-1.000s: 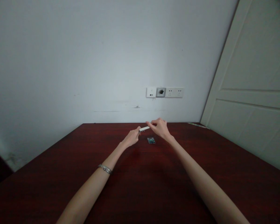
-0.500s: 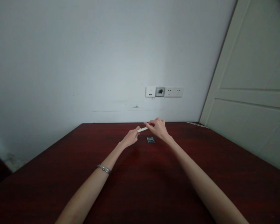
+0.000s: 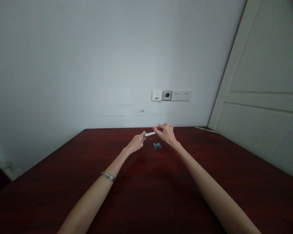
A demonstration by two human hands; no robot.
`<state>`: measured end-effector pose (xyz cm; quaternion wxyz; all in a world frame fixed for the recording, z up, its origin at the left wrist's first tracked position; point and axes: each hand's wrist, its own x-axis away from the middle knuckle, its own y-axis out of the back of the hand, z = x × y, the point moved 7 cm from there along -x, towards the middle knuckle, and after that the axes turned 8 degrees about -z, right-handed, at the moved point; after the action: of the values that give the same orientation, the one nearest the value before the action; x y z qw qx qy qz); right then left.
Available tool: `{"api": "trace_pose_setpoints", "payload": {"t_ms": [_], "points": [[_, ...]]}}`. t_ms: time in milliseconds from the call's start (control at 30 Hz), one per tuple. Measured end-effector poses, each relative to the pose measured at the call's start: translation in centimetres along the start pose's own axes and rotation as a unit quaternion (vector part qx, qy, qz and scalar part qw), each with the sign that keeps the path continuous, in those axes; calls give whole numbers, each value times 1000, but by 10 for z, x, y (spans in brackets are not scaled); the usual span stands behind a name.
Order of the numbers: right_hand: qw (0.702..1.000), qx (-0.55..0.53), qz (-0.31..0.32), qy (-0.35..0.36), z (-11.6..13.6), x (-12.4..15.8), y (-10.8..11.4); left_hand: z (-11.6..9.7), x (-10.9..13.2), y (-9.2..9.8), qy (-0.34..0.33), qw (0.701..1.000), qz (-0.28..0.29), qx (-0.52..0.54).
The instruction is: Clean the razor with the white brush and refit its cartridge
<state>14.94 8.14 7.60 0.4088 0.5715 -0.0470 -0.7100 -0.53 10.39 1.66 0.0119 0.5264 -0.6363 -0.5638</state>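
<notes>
A slim white bar-like object (image 3: 150, 133) spans the gap between my two hands above the far part of the table. My left hand (image 3: 137, 142) is closed at its left end, where a small dark and silvery bit shows by the fingertips. The fingers of my right hand (image 3: 166, 133) are pinched on the right end and partly cover it. What exactly the white object is cannot be made out. Just below it, a small clear flat case (image 3: 157, 146) with something green inside lies on the table. A silver bracelet (image 3: 107, 176) circles my left wrist.
The dark red wooden table (image 3: 146, 195) reaches to a pale wall (image 3: 112, 65). Sockets and switch plates (image 3: 181, 95) sit on that wall. On the right stands a white panelled door (image 3: 263, 97), and a thin pale strip (image 3: 206, 129) lies by the table's back right edge.
My left fingers have shifted slightly at the white object's left end, where a dark and silvery bit now shows. The right hand stays pinched, and the clear case lies in place.
</notes>
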Motion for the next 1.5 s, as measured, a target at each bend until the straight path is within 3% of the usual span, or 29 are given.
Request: {"api": "trace_pose_setpoints", "payload": {"t_ms": [167,367,567,767,1000,1167,1367,1500], "points": [[999,20,-10,-34,-17,-2,5,0,0,2,-9,1000,-6,11],[1000,1,-13,12,4,0,2,0,-1,-2,-8,1000,3,-11],[999,32,-17,-36,-16,-2,6,3,-2,2,-7,1000,-4,-3],[1000,9,-19,7,5,0,4,-1,-2,3,1,1000,2,-24],[999,33,-30,-21,-8,-2,8,1,-2,4,0,1000,0,-8],[999,24,-34,24,13,-2,5,0,-2,1,4,1000,7,-9],[997,46,-52,-29,-11,-3,10,3,-1,6,-2,1000,-8,14],[998,27,-55,-28,-6,-3,11,5,-1,3,-5,1000,-16,11]]}}
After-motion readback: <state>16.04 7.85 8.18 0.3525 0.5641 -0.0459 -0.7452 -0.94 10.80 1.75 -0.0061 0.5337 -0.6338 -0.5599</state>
